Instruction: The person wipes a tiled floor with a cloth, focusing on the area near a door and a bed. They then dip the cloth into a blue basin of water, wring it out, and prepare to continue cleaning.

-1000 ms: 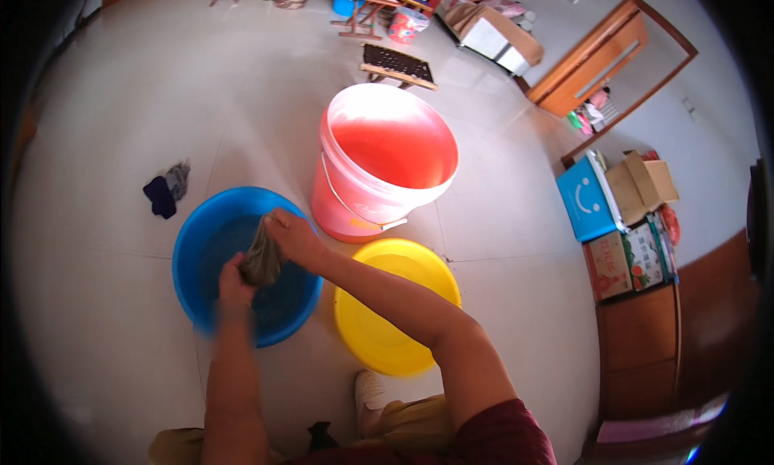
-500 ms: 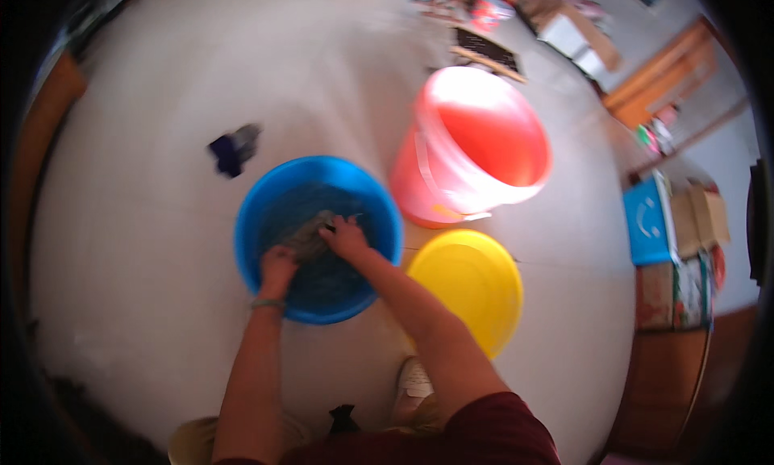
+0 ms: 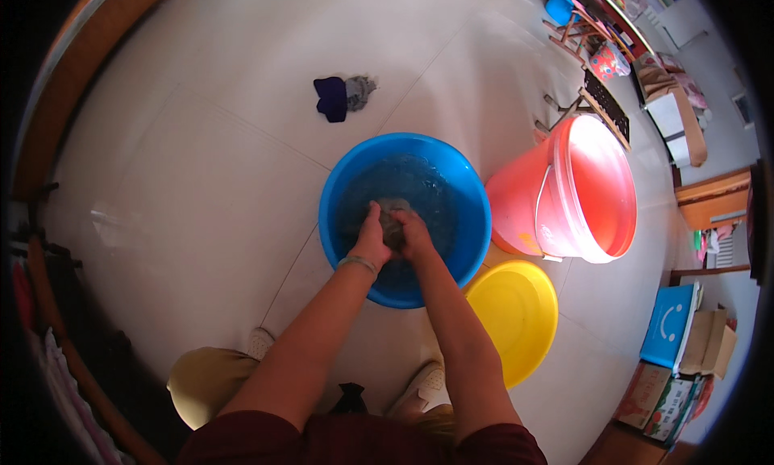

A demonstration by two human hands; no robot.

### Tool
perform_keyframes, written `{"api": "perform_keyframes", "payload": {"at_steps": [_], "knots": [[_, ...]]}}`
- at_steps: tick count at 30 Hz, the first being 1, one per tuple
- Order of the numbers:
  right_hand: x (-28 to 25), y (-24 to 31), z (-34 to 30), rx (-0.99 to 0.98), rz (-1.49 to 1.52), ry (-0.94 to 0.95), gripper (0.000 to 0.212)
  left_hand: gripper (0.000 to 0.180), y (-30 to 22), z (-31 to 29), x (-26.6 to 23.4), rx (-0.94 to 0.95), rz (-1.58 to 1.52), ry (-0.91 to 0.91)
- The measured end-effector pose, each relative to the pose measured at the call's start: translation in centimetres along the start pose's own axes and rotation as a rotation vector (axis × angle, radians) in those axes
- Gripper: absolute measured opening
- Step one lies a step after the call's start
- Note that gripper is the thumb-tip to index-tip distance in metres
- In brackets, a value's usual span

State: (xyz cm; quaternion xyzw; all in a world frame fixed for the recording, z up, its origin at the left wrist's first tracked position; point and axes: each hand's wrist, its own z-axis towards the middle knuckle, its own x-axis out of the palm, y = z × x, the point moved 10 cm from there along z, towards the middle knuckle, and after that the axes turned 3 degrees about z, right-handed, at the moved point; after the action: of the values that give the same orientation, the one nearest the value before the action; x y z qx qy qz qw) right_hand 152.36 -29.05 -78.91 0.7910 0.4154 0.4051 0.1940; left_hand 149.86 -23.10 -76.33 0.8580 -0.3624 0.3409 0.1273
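Observation:
A blue basin (image 3: 474, 223) of cloudy water stands on the floor in front of me. Inside it, a bunched, wet grey-brown cloth (image 3: 394, 209) is pressed between my two hands; its exact kind is hard to make out. My left hand (image 3: 372, 237), with a band at the wrist, closes on the cloth's left side. On the opposite side my right hand (image 3: 414, 234) grips the cloth, fingers curled over it. Both hands are at the water's surface, near the basin's middle.
Right of the basin stand a pink bucket (image 3: 520, 195) with a wire handle and a shallow yellow basin (image 3: 524, 324). Beyond the blue basin lies a small dark blue and grey cloth (image 3: 331, 100). Boxes (image 3: 669, 324) line the right side. My shoe (image 3: 423, 384) is close below.
My hands have come together around the cloth; before, they were farther apart on it. The view has shifted, so the basins and bucket now appear farther right.

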Motion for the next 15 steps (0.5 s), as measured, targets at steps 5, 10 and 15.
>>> {"api": "perform_keyframes", "payload": {"at_steps": [5,10,15], "knots": [[6.7,7.7,-9.9,-0.388,-0.772,-0.106,0.035,0.062,-3.1,-1.1,1.9,0.162,0.032,0.186],[12.3,8.8,-15.9,-0.605,-1.166,-0.077,0.029,0.046,0.1,-3.3,5.8,-0.102,-0.11,0.538],[14.0,8.4,-16.6,-0.756,-1.364,-0.185,0.02,0.037,1.8,-3.0,6.8,-0.189,-0.399,0.685]]}}
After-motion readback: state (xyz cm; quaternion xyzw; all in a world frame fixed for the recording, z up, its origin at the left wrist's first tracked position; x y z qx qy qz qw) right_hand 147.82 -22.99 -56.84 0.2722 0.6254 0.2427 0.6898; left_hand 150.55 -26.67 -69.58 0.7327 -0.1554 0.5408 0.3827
